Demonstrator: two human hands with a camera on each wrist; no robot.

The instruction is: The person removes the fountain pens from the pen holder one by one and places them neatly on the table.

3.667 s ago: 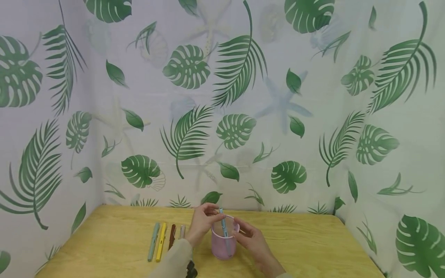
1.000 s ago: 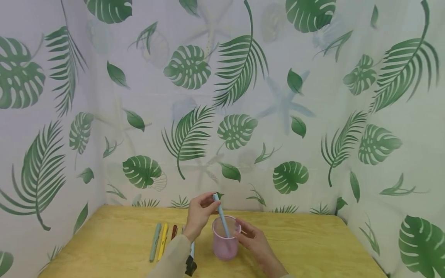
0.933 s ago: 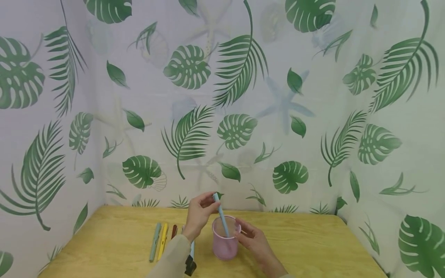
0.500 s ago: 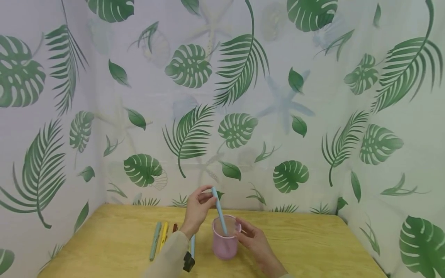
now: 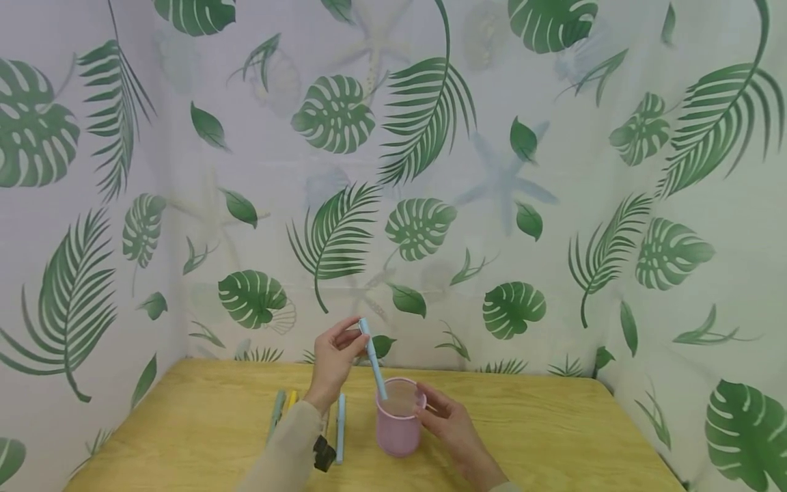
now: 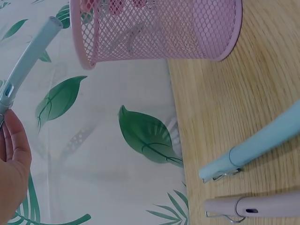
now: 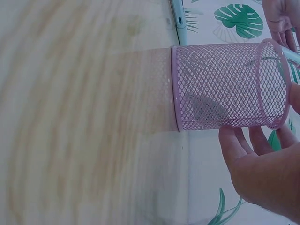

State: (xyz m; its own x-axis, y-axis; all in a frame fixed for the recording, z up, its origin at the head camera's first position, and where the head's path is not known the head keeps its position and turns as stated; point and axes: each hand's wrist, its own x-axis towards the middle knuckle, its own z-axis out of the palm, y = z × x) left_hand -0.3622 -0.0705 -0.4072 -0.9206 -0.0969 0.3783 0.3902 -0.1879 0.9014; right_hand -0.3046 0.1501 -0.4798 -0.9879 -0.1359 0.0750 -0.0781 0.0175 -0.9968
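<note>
A light blue pen (image 5: 374,359) is pinched near its upper end between the thumb and fingers of my left hand (image 5: 330,362). It slants, its lower end overlapping the left rim of a pink mesh pen cup (image 5: 398,434) in the head view. In the left wrist view that pen's end (image 6: 40,47) stands just off the cup's mouth. My right hand (image 5: 458,434) holds the upright cup by its right side near the rim, thumb in front and fingers behind. Through the mesh wall (image 7: 220,86), no pen shows in the right wrist view.
Left of the cup, another light blue pen (image 5: 341,427) lies on the wooden table (image 5: 541,437). Beside it is a pale greyish-mauve pen (image 6: 262,206). Farther left, yellow (image 5: 292,398) and grey-green (image 5: 277,413) pens are partly hidden by my left sleeve. A leaf-patterned cloth (image 5: 455,273) hangs behind.
My left hand has risen and moved left, drawing the light blue pen up from inside the cup to its rim. My right hand has stayed on the cup.
</note>
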